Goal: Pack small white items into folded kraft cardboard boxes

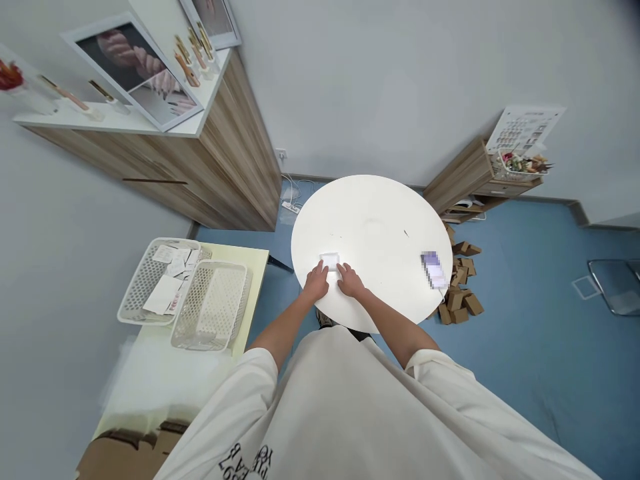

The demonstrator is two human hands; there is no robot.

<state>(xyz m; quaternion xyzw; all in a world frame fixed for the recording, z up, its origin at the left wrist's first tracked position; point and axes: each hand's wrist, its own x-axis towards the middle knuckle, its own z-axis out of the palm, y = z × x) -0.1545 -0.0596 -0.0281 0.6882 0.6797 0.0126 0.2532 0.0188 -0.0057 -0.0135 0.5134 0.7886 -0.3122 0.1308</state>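
Note:
On the round white table (373,220) lies a small white rectangular piece (329,260), at the table's near left. Whether it is a packet, a card or a stack of paper cannot be made out. My left hand (316,283) has its fingertips at the piece's lower left corner. At the lower right corner are the fingers of my right hand (351,280). Between them, both hands grip the piece by its near edges, palms down. The thumbs are small in view and partly hidden.
Pale side table (253,267) at left carries a white basket (131,293) of papers and another white basket (245,293). A pixelated phone-like object (433,270) lies at the round table's right. Small cardboard boxes (457,300) cover floor beside it. Wooden cabinets (240,140) stand behind.

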